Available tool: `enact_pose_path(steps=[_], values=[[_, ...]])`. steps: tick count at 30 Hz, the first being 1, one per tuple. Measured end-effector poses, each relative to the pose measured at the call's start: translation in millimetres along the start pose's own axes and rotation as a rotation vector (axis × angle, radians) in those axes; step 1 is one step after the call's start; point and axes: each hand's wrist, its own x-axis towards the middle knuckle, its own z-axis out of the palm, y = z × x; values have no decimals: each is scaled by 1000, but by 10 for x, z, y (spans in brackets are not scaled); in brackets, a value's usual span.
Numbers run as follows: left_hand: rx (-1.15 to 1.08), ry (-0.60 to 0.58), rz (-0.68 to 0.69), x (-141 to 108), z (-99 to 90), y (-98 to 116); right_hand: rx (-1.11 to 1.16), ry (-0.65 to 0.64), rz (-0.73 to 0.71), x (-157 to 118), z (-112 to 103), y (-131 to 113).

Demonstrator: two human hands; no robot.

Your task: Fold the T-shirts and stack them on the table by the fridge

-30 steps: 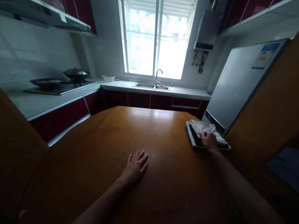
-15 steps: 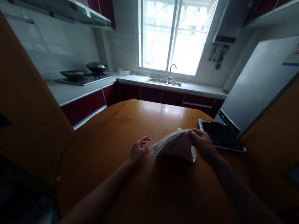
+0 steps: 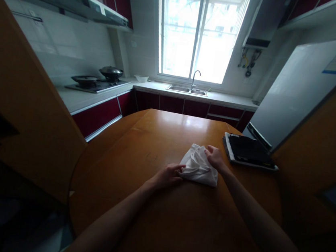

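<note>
A crumpled white cloth point(image 3: 198, 168) lies in a low heap on the wooden table point(image 3: 128, 154), a little right of the middle. My left hand point(image 3: 170, 175) is at the cloth's left edge, its fingers slightly apart and the fingertips touching the fabric. My right hand point(image 3: 214, 156) is at the cloth's upper right, with the thumb and fingers pinched together on the fabric.
Dark folded items with a white edge point(image 3: 251, 151) lie at the table's right side. Beyond the table are a counter with a sink point(image 3: 187, 90), a stove with pans point(image 3: 83, 81) on the left and a fridge point(image 3: 300, 80) on the right.
The cloth has come down from its raised, tented shape and now lies flatter. My left hand has moved right to reach its edge. My right hand has moved slightly left. The view has shifted a little.
</note>
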Motion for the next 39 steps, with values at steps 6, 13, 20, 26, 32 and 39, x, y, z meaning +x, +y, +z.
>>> enact_pose_path(steps=[6,13,20,26,32,39], values=[[70,147,-104,55,10,-50,-714,-104,-93,-520,70,121],[-418,378,-193,112,8,160,-723,-356,-62,-981,557,87],[-467,417,-213,56,-63,338,-677,-426,-152,-889,599,-9],[-643,664,-212,120,-174,284,-397,-343,-160,-697,317,138],[-883,964,-161,132,-604,97,-64,-146,-114,-519,0,273],[-627,1372,-150,7,-1243,-141,31,100,-73,-523,-75,391]])
